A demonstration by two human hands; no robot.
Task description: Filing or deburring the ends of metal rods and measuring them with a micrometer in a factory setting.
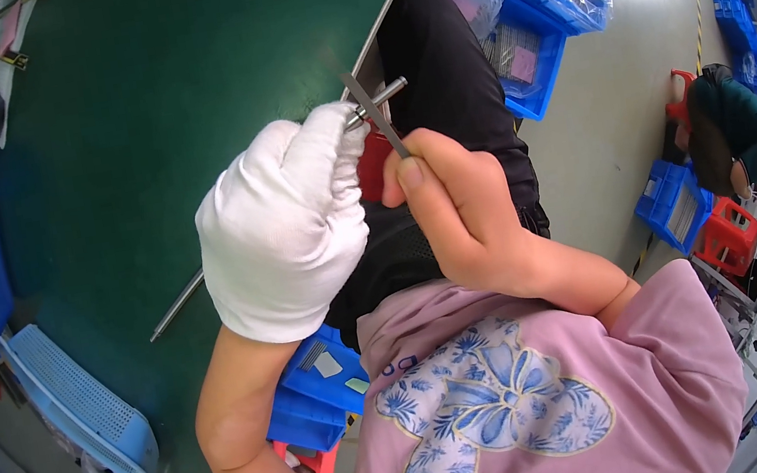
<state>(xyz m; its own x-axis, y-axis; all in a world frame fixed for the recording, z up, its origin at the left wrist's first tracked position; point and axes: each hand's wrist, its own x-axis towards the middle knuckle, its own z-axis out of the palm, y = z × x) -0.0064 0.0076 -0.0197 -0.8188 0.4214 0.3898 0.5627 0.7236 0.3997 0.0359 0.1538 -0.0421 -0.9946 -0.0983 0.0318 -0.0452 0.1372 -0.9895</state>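
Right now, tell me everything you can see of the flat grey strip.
The strip is narrow, straight and dull dark grey, apparently metal. The bare right hand pinches its lower end between thumb and fingers. It slants up and leftward, crossing in front of the shiny rod in the white-gloved left hand. Contact looks likely but isn't certain. Its far tip is blurred.

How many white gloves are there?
1: the white glove on the left hand, which holds a metal rod. The right hand is bare. Others could be hidden.

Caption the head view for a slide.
Gloved left hand holds a metal rod; bare right hand holds a thin metal strip.
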